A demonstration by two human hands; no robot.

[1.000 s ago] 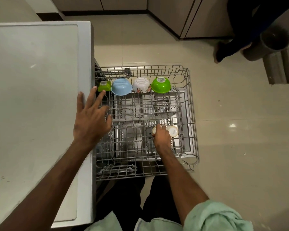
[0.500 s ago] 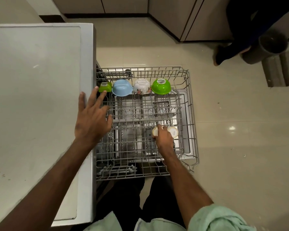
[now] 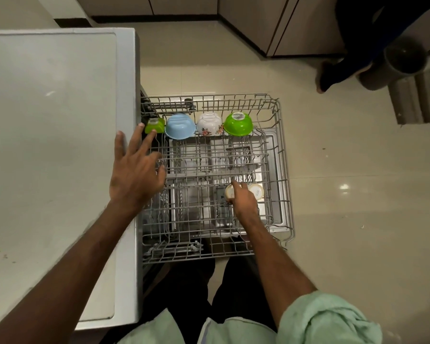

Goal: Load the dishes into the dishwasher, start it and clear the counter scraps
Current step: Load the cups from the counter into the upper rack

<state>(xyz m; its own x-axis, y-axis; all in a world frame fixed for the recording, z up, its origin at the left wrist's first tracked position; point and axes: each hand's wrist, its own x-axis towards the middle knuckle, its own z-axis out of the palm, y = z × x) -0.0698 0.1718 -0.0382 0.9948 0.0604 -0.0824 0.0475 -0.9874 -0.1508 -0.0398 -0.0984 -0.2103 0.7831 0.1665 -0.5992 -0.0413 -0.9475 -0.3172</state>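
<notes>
The white tabletop [image 3: 47, 170] fills the 9 o'clock side of the view. Beside it the wire rack [image 3: 233, 104] stands pulled right out over the open dishwasher door.

Almost nothing has changed in the last second. The rack sits where it was and the same dishes stand in the same spots. Only the right hand has shifted a little on the cups it is tending. I take that to mean loading is in the settling stage for these two pieces, with the rack far from full and starting the machine and clearing scraps not yet begun.

Along the rack's 12 o'clock edge four pieces stand upside down in a row. From 3 o'clock to 9 o'clock they are a green bowl [image 3: 238, 124], a white flowered bowl [image 3: 209, 124], a blue bowl [image 3: 180, 126] and a small green cup [image 3: 155, 125]. The middle of the rack holds bare wire.

The left hand [image 3: 134, 175] is spread, fingers apart, over the tabletop's edge and the rack's 9 o'clock side, holding nothing.

The right hand [image 3: 245, 202] lies at about 4 o'clock in the rack over two small cream cups. One cup [image 3: 229, 191] is at its fingertips and the other cup [image 3: 257, 191] just beside it. The forefinger reaches forward, but whether the hand is clamped on a cup or only resting there I cannot tell.
</notes>
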